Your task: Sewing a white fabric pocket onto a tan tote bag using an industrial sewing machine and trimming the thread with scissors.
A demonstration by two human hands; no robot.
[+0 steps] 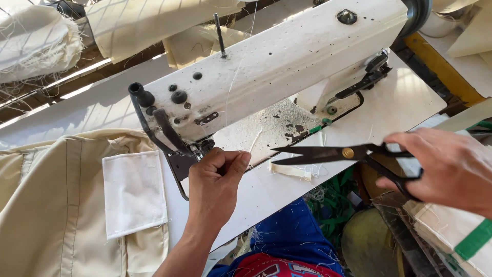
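Head view shows a worn white industrial sewing machine (pixel 287 66) standing on a white tabletop (pixel 405 102), just above the left hand (pixel 218 179), with beige canvas cloth (pixel 51 205) bearing a white rectangular fabric patch (pixel 134 192) lying left of that hand. The left hand's fingers (pixel 233 161) are curled shut, pinching something too thin to make out, just beside the needle area. The right hand (pixel 446 169) grips the handles of black metal scissors (pixel 333 154), whose blades are slightly parted and point toward the left fingers.

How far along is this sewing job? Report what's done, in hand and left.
Done: a white patch lies on the beige fabric left of the sewing machine. In hand: the left hand pinches near the presser foot while the right hand points open black scissors toward it. Left: the cut looks unmade; the thread itself is unclear.
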